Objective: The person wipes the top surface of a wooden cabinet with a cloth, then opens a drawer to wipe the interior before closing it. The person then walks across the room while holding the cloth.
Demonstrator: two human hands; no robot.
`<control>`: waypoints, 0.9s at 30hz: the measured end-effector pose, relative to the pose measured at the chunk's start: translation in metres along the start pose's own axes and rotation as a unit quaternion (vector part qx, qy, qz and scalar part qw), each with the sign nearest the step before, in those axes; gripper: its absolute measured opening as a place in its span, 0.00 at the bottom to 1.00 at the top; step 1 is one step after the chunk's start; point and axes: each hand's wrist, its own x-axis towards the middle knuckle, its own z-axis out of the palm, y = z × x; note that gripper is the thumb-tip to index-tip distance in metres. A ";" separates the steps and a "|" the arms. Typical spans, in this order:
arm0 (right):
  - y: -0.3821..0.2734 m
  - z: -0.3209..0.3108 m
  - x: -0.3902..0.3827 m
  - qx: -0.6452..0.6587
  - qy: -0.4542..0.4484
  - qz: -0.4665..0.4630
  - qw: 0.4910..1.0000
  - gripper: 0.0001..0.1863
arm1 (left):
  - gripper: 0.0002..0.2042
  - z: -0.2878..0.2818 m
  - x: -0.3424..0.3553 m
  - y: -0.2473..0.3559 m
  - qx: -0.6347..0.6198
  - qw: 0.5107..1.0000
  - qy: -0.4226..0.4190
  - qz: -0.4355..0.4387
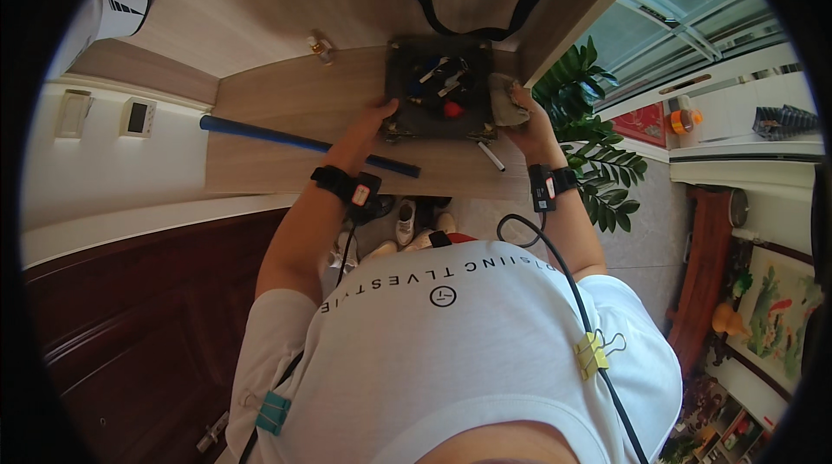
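Observation:
A dark square tray (403,124) with ornate metallic-looking corners sits on the wooden shelf in front of me. Several small items lie in it, among them a red-orange piece (451,108) and some I cannot make out. My left hand (374,121) is at the tray's left edge, its thumb over the rim and its other fingers mostly hidden. At the tray's right side, my right hand (533,122) holds a crumpled greyish cloth (504,102) in closed fingers. A white marker with a dark end (491,156) lies below the tray, near my right wrist.
A long blue bar (260,132) lies across the shelf (251,165) at the left. Behind it stands a small bottle (321,50). A black strap (472,33) hangs above the tray. A leafy plant (598,152) is close on the right. Shoes (406,221) are on the floor below.

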 end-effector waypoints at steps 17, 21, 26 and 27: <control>0.081 0.094 0.031 0.028 -0.040 0.074 0.996 0.18 | 0.28 -0.126 -0.010 0.009 0.008 0.986 0.165 0.019; 0.087 0.103 0.028 0.025 -0.067 0.068 0.995 0.18 | 0.28 -0.136 -0.009 0.014 0.008 0.983 0.182 0.006; 0.090 0.116 0.025 0.011 -0.065 0.068 0.995 0.17 | 0.25 -0.139 -0.014 0.021 -0.005 0.978 0.208 0.013; 0.091 0.119 0.024 0.008 -0.085 0.069 0.994 0.17 | 0.23 -0.142 -0.014 0.021 0.025 0.971 0.236 0.018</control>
